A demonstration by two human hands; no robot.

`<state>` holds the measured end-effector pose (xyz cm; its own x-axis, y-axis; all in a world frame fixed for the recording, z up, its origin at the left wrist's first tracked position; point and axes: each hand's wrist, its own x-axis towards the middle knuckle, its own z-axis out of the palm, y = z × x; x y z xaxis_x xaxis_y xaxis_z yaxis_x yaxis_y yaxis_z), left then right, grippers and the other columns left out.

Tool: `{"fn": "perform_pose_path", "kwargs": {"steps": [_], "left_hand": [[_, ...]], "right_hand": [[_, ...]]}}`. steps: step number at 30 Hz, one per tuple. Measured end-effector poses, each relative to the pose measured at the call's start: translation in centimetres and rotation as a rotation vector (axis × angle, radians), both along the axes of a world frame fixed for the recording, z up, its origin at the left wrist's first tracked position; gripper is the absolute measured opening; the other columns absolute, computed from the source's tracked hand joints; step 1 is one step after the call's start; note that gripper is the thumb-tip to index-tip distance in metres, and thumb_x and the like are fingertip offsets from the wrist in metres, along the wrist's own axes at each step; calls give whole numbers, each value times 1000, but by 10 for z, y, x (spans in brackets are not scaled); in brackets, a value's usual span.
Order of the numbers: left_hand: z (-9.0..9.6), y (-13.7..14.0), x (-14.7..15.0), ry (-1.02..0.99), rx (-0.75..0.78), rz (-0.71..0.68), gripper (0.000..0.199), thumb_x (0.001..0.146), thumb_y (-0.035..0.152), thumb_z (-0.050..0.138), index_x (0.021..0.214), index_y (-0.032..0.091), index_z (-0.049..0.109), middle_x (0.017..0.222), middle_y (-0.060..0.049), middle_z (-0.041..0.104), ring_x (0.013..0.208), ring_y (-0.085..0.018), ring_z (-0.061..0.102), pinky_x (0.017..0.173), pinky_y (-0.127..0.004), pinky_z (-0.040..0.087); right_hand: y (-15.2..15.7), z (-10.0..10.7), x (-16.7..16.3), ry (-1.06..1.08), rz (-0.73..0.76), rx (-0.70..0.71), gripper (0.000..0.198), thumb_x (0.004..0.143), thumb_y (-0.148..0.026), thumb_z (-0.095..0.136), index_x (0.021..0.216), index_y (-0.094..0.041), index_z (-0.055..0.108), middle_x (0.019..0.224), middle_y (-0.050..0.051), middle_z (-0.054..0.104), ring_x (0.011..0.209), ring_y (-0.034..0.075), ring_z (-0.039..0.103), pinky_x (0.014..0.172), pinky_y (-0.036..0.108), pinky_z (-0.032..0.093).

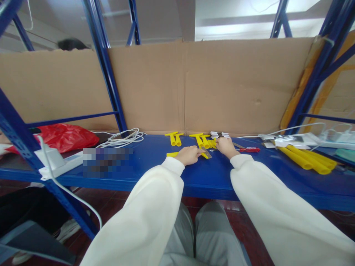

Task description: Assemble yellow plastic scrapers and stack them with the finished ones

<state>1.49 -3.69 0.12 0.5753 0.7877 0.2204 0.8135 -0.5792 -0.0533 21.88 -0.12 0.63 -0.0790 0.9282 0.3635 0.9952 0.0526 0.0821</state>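
My left hand (190, 155) is closed around a yellow T-shaped scraper (172, 154) lying low over the blue shelf; its handle end sticks out to the left and a greyish metal blade shows at its right end. My right hand (226, 146) has its fingers bent together just to the right, beside small yellow pieces (212, 143); what is in its fingers is hidden. Behind my hands stand yellow T-shaped handles (197, 139), with another pair of yellow handles (173, 139) farther left. A stack of white and black strips (219, 134) sits behind my right hand.
A red-handled tool (249, 149) lies right of my right hand. Yellow tubes (305, 159) and silvery packets (288, 141) are at the right. Coiled white cable (124, 138), a power strip (68, 164) and a red bag (66, 137) occupy the left. Cardboard (222, 88) closes the back.
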Motion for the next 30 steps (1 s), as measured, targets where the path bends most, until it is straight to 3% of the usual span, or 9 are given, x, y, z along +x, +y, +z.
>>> {"fn": "perform_pose_path", "kwargs": {"steps": [5, 9, 13, 16, 21, 26, 30], "left_hand": [[0, 0, 0, 2, -7, 1, 45, 99, 28, 38, 139, 30, 58, 113, -10, 66, 105, -26, 67, 87, -33, 51], [0, -1, 0, 0, -3, -5, 44, 99, 28, 39, 139, 32, 57, 113, -9, 66, 104, -26, 67, 87, -33, 51], [0, -1, -1, 3, -2, -5, 45, 99, 28, 39, 139, 30, 57, 113, -9, 66, 105, -26, 66, 87, -32, 50], [0, 0, -1, -1, 7, -7, 44, 99, 28, 40, 138, 30, 59, 113, -9, 66, 106, -25, 66, 87, -30, 50], [-2, 2, -1, -20, 24, -18, 41, 98, 28, 42, 135, 30, 62, 110, -9, 67, 104, -24, 67, 86, -28, 50], [-2, 3, -1, -21, 23, -23, 42, 99, 27, 41, 136, 30, 61, 110, -9, 67, 104, -25, 66, 86, -30, 50], [-2, 2, -1, -28, 25, -30, 42, 99, 27, 41, 136, 30, 61, 110, -9, 68, 106, -24, 66, 86, -29, 50]], "right_hand": [[7, -4, 9, 202, -39, 54, 31, 86, -14, 49, 106, -16, 73, 112, 16, 73, 108, 28, 66, 88, 33, 47], [12, -6, 20, 451, -64, 223, 31, 84, -10, 46, 104, -14, 70, 110, 18, 72, 105, 28, 66, 88, 35, 48], [23, -7, 33, 821, -4, 440, 29, 80, -12, 49, 104, -12, 65, 106, 17, 70, 102, 26, 65, 92, 37, 48], [28, -7, 37, 1172, 19, 497, 31, 75, -13, 55, 106, -13, 63, 98, 12, 69, 91, 23, 66, 84, 37, 53], [18, -4, 21, 1587, 29, 260, 35, 74, -9, 62, 108, -18, 59, 82, 3, 67, 67, 16, 65, 58, 29, 56], [3, -4, -1, 1559, 48, -8, 24, 74, -3, 67, 93, -16, 60, 64, 0, 62, 55, 15, 61, 46, 23, 50], [-2, -4, -7, 1606, 85, -195, 24, 74, 3, 65, 85, -17, 57, 63, -1, 63, 56, 15, 63, 48, 23, 53]]}}
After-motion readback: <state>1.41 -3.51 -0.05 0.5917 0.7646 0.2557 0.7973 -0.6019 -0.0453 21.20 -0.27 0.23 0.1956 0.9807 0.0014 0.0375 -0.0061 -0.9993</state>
